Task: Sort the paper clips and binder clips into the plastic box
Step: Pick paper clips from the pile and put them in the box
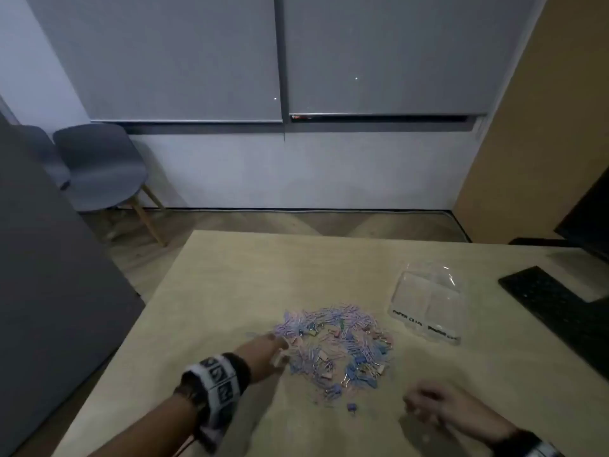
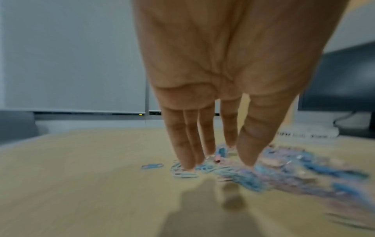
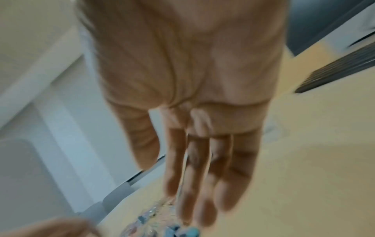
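A mixed heap of pastel paper clips and binder clips (image 1: 339,349) lies on the light wooden table (image 1: 230,291). My left hand (image 1: 276,347) reaches into the heap's left edge with straight fingers (image 2: 186,154) touching the blue paper clips (image 2: 202,170); nothing is held. My right hand (image 1: 428,407) hovers over the table, near and to the right of the heap, fingers straight (image 3: 194,184) and empty. The clear plastic box (image 1: 428,305), with two labelled compartments, sits to the right behind the heap.
A black keyboard (image 1: 553,308) lies at the table's right edge, with a dark monitor (image 1: 590,219) behind it. A single blue binder clip (image 1: 352,407) lies apart near the front. Grey chairs (image 1: 99,166) stand on the floor at far left.
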### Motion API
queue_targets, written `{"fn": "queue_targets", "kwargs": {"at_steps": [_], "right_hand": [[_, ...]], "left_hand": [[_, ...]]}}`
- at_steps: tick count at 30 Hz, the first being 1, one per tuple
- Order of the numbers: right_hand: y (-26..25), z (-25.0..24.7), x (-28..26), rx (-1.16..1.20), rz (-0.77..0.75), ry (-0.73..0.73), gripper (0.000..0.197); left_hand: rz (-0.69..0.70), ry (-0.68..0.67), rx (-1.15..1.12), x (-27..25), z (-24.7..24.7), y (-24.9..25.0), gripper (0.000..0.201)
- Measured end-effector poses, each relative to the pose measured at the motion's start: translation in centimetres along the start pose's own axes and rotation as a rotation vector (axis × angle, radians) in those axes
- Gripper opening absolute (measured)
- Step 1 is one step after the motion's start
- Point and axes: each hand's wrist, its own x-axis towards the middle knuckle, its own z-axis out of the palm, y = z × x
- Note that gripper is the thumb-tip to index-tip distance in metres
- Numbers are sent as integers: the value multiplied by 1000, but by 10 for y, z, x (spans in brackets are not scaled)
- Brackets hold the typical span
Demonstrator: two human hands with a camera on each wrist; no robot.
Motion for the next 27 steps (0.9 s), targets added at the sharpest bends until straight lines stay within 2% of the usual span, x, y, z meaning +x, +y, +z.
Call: {"fn": "queue_targets", "kwargs": {"at_steps": [2, 4, 8, 10, 13, 15, 18, 20, 23, 27], "right_hand": [[-25, 5, 25, 22, -37, 57, 13], [-46, 10, 43, -14, -99, 85, 17], [-63, 15, 72, -93, -110, 139, 20], [-72, 15, 87, -168, -93, 189, 27], [-79, 15, 109, -263, -84, 244, 34], [-78, 13, 127, -341, -87, 267, 35], [-73, 14, 155, -479, -95, 275, 35], [-69, 18, 170, -589, -106, 254, 38], [-64, 25, 185, -726, -115, 217, 39], [-61, 31, 192, -808, -114, 265, 38]], "left_hand": [[-53, 91, 68, 24, -7, 5, 53], [-73, 93, 124, 42, -18, 12, 65], [-90, -10, 131, 61, -18, 12, 84], [-72, 16, 151, 64, -12, 13, 75], [-73, 130, 152, 68, -4, 14, 51], [-96, 136, 139, 70, -1, 15, 38], [-140, 57, 140, 72, -4, 15, 34], [-147, 57, 105, 72, -6, 12, 29], [-164, 128, -82, 74, -6, 4, 28], [-161, 195, -295, 71, -3, -1, 27]]}}
